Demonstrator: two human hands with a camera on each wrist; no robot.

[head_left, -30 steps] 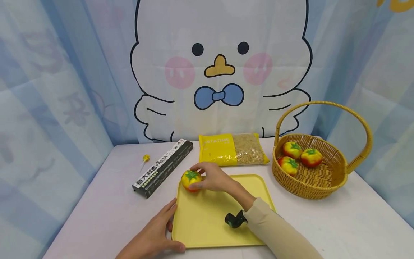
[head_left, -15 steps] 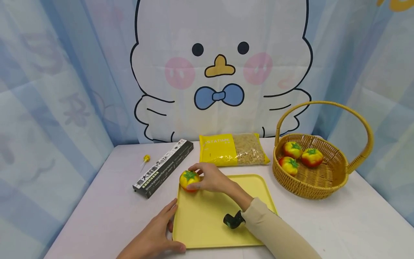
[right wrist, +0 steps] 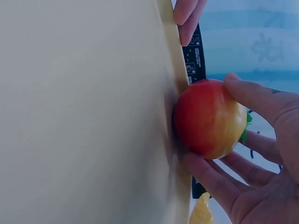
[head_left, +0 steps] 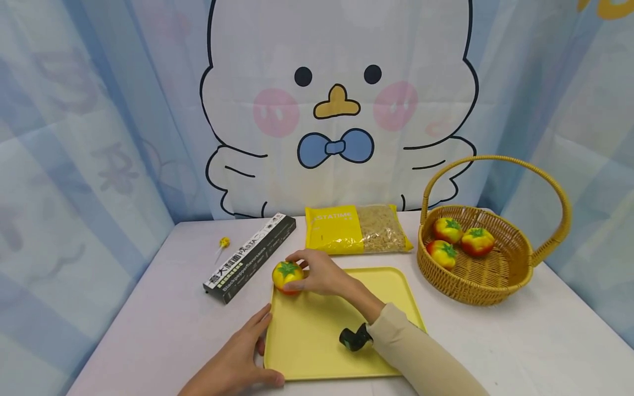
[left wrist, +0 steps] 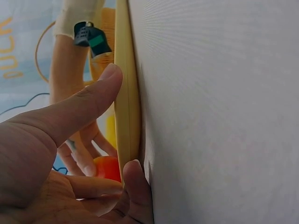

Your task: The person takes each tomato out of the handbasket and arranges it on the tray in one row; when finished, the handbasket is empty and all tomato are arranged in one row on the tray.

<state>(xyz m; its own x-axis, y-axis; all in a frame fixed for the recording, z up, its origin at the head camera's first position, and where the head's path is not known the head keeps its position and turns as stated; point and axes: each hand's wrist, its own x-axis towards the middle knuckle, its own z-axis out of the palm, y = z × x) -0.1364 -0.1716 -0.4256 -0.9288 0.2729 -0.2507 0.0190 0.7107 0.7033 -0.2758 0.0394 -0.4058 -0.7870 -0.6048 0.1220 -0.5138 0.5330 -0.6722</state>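
Observation:
A red-and-yellow tomato (head_left: 287, 275) with a green leafy top sits at the far left corner of a yellow tray (head_left: 317, 346). My right hand (head_left: 322, 272) holds it from the right, thumb on the near side and fingers around the far side. In the right wrist view the tomato (right wrist: 210, 119) is low against the tray surface (right wrist: 93, 112). My left hand (head_left: 235, 352) rests at the tray's near left corner, fingers along the left edge and thumb against the front edge. The left wrist view shows that thumb pressed to the tray's rim (left wrist: 127, 107).
A wicker basket (head_left: 475, 294) with a tall handle holds three similar tomatoes (head_left: 477, 242) at the right. Behind the tray lies a yellow pasta bag (head_left: 334, 228). A long black-and-white pasta box (head_left: 250, 258) and a yellow lollipop (head_left: 224, 242) are at the left.
My right hand has slid the tomato slightly left, up to the tray's left edge. The left hand has stayed in place at the near corner.

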